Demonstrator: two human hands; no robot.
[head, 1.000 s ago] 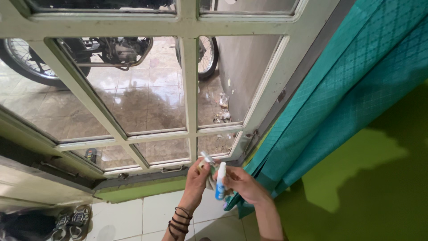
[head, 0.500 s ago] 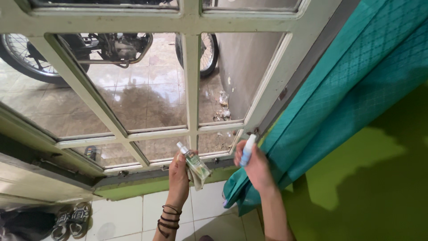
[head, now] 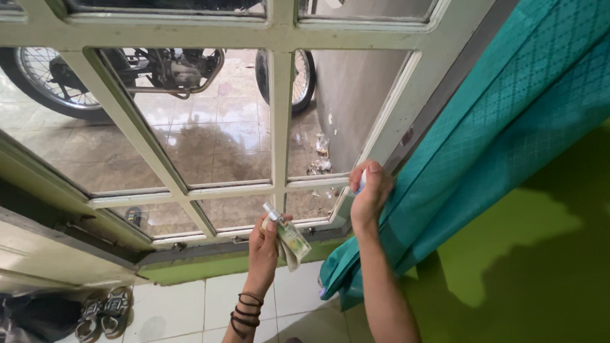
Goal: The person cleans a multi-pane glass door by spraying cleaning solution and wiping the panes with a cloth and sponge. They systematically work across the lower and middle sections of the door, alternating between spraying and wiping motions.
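Left hand [head: 265,240] closed around a small clear spray bottle [head: 287,232] with a folded cloth [head: 289,255] pinched under it, low by the bottom window rail. Right hand [head: 368,194] raised, fingers wrapped on a small blue-and-white bottle [head: 361,182], mostly hidden, at the window frame [head: 381,136] beside the teal curtain [head: 483,127]. Both bottles look light, smooth, likely slippery plastic; best gripped round the body. Cloth soft, limp. Motorbike [head: 165,70] outside; sandals [head: 101,311] on the tiled floor.

Single head view, looking steeply down, close on a paned window [head: 273,121], curtain [head: 508,127] at right, floor [head: 210,305] below
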